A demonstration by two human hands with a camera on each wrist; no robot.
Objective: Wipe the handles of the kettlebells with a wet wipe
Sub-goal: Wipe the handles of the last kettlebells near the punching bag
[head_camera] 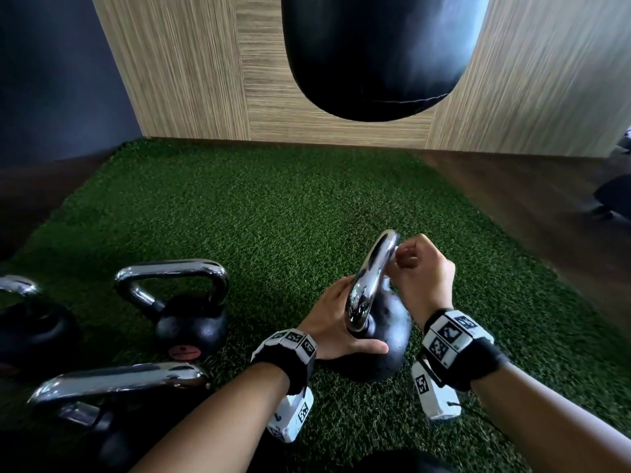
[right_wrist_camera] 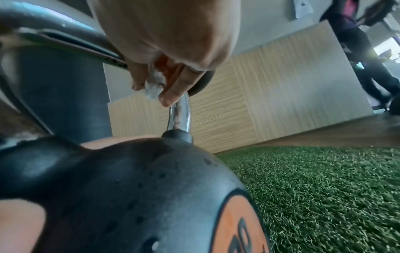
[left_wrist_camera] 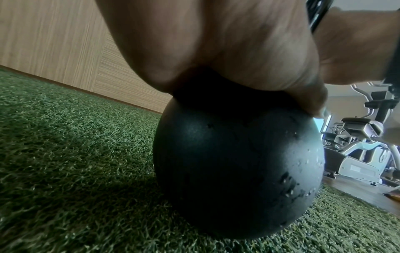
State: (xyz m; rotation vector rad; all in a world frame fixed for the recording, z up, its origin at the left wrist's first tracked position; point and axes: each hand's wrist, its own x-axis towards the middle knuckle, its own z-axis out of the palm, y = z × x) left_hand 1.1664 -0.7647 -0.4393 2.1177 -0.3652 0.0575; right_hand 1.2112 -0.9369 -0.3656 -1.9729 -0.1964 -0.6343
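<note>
A black kettlebell [head_camera: 382, 339] with a chrome handle [head_camera: 370, 278] stands on green turf between my hands. My left hand [head_camera: 336, 324] grips the ball just under the handle, thumb across its front; the left wrist view shows the palm [left_wrist_camera: 238, 51] pressed on the black ball [left_wrist_camera: 238, 171]. My right hand [head_camera: 421, 268] is curled at the far upper bend of the handle, with a bit of white wet wipe [head_camera: 393, 259] showing against the chrome. In the right wrist view the fingers [right_wrist_camera: 173, 89] pinch the crumpled wipe [right_wrist_camera: 152, 89] against the handle [right_wrist_camera: 179, 116].
Three more kettlebells stand to the left: one [head_camera: 186, 302] mid-left, one [head_camera: 112, 401] at the near left, one [head_camera: 24, 322] at the left edge. A black punching bag [head_camera: 379, 52] hangs ahead before a wood-panel wall. Gym machines [left_wrist_camera: 363, 145] stand on the wooden floor to the right.
</note>
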